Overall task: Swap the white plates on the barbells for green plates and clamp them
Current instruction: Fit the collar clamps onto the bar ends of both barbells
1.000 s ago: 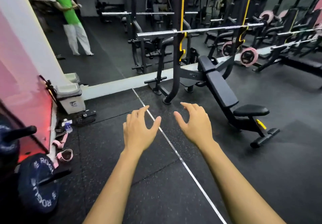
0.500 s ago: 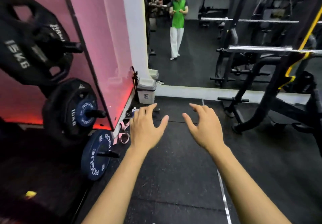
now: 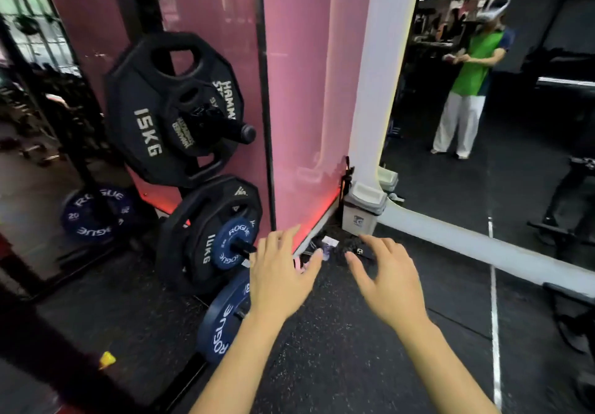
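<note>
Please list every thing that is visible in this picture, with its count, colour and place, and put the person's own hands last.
15 kg plate: one, black, top peg of the rack.
10 kg plate: one, black, middle peg, behind a small blue plate.
Low blue plate: one, bottom peg, near the floor.
Bin: one, grey-white, at the foot of the white pillar.
Pink wall: one, behind the rack.
Yellow bit: one, on the floor, lower left.
Mirror figure: one, green top and white trousers, upper right.
Left hand: open, empty, over the floor.
Right hand: open, empty, beside it.

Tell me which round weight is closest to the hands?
The lowest blue Rogue plate, just beside the left hand; the other plates hang higher.
</note>
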